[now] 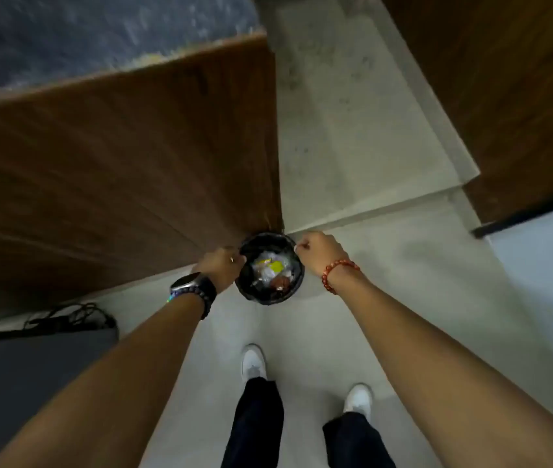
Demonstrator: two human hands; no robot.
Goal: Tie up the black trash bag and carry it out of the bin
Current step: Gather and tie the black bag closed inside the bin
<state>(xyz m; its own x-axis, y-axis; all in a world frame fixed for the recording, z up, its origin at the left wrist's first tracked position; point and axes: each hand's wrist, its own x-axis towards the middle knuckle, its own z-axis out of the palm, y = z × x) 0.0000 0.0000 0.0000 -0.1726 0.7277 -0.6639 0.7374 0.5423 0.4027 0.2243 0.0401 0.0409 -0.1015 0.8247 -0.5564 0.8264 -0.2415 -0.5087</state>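
The bin stands on the floor beside a wooden panel, lined with the black bag, which sits open between the two hands and holds trash: white wrappers, something yellow, something reddish. The left hand pinches the bag's rim at its left edge; the right hand is clenched on the rim at the right
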